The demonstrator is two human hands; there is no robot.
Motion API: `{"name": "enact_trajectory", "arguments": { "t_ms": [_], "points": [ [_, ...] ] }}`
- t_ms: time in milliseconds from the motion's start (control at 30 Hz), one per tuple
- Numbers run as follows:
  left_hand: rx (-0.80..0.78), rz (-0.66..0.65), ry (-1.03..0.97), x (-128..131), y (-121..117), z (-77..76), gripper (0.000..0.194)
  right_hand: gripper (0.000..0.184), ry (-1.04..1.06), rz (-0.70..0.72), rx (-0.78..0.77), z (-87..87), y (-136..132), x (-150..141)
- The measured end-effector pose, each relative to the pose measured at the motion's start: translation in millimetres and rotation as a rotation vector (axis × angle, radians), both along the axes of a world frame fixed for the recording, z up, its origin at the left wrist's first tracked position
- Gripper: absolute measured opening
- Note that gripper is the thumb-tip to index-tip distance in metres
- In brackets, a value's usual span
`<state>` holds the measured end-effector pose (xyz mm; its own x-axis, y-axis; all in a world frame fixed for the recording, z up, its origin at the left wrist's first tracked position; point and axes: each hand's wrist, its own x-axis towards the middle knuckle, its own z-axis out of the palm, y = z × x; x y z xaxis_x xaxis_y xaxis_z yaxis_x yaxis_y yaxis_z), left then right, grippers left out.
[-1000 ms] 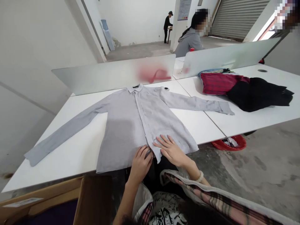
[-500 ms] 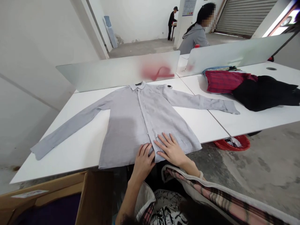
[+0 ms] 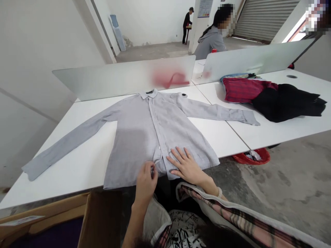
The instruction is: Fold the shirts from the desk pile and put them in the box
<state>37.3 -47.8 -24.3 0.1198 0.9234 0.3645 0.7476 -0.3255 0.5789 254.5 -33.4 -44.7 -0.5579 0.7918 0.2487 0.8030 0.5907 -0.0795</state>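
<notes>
A light grey long-sleeved shirt point(image 3: 134, 131) lies front side up on the white table point(image 3: 98, 162), its collar toward the divider and both sleeves spread out. At the bottom hem, my left hand point(image 3: 147, 177) has its fingers curled and pinched on the shirt's front edge, left of the button strip. The cloth there is pulled a little aside, so the two front edges part near the hem. My right hand point(image 3: 187, 167) lies flat with fingers spread on the other front panel, beside the button strip.
Folded clothes point(image 3: 240, 90), red plaid and black point(image 3: 281, 103), lie on the right table. A frosted divider point(image 3: 124, 77) runs along the back. An open cardboard box point(image 3: 85, 213) stands at lower left, a red-lined bin point(image 3: 263, 156) below the table. A person point(image 3: 212, 41) is beyond the divider.
My left hand has moved left from the button strip and its fingers have closed, drawing the front edge aside. My right hand stays flat on the shirt. The view has shifted slightly.
</notes>
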Motion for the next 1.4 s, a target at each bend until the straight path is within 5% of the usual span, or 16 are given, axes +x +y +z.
{"name": "enact_trajectory", "arguments": {
  "t_ms": [133,200,367,567,767,1100,1400],
  "points": [
    [-0.044,0.179,-0.347,-1.9,-8.0,9.9,0.018,0.062,0.014,-0.023,0.006,-2.8,0.0,-3.2],
    [-0.044,0.112,-0.396,2.4,-13.2,11.4,0.018,0.059,0.035,-0.038,0.009,-3.9,0.0,-4.2],
    [-0.002,-0.226,-0.104,17.3,-19.1,-2.5,0.014,0.054,0.097,-0.043,-0.013,-2.5,-0.1,-3.6],
    [0.272,-0.104,0.182,27.9,-16.5,-22.2,0.018,0.033,0.243,-0.042,-0.046,8.4,3.0,-8.9],
    [0.232,-0.139,0.208,27.0,-14.9,-22.6,0.023,0.028,0.321,-0.036,-0.046,9.5,9.2,-11.2],
    [0.325,-0.11,0.244,12.0,-6.7,-32.7,0.027,0.049,0.14,0.103,-0.016,-9.7,7.7,1.2],
    [0.344,-0.114,0.298,10.3,-6.1,-34.5,0.027,0.029,0.256,0.116,-0.024,-9.5,9.4,5.4]
  ]
}}
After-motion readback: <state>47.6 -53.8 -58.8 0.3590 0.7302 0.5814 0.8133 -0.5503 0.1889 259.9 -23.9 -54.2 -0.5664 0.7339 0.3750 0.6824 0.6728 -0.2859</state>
